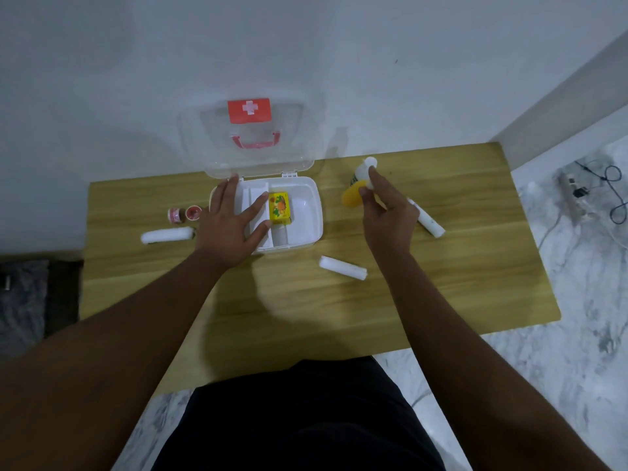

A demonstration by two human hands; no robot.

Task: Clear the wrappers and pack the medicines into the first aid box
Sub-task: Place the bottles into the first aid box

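Now gripping a bottle (356, 185) with the right hand (387, 212), fingers (373, 178) closing round its white neck, yellow body hanging tilted just off the table (306, 317), right of the box (314, 212). Resting the left hand (226, 226) flat and spread on the box's left rim, fingertips reaching over the inner divider and touching a yellow carton (280, 209), holding nothing. Lying in the middle compartment, that carton, with a pale roll half hidden just nearer in the same compartment. Standing open behind, the clear lid (258, 141), leaning toward the wall, showing a red label with a white cross and a red handle under it.

Lying loose on the table: one white roll (166, 235) left of the left wrist, a second roll (343, 267) near and between the two arms, a third roll (426, 219) right of the right hand, partly covered by it. Sitting just left of the box, beside the left hand, two small red-and-white tape spools (185, 214), touching each other. Blocking the direct way from bottle to box: nothing but the box's right wall.

Showing dark print on the bottle's label, too small to read; carton printing orange and green, no words legible. Trailing on the marble floor at far right, some black cables (611, 192).
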